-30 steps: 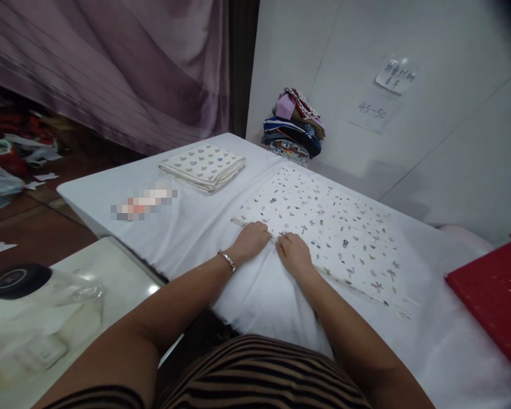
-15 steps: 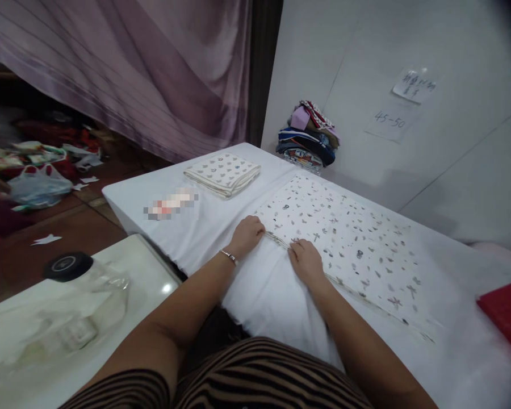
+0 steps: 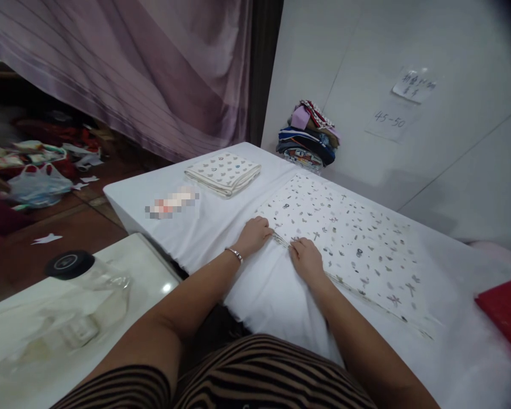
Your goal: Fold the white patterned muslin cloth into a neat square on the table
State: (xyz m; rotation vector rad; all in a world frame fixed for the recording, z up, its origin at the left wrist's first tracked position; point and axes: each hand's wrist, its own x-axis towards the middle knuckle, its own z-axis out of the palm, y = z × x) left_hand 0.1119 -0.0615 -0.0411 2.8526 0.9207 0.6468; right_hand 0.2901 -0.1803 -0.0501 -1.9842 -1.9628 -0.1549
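Patterned cloth: spread flat on the white-covered desk, centre, running toward 3 o'clock; small dark motifs on a pale ground. Left hand: at the cloth's near edge by its near-left corner, fingers curled closed on the hem, bracelet at the wrist. Right hand: just beside the left, toward 4 o'clock, on the same edge, fingers bent, pinching the hem. Folded cloth: at 11 o'clock, well apart. Stack of folded fabrics: at 12 o'clock, against the wall. Red basket: at 3 o'clock
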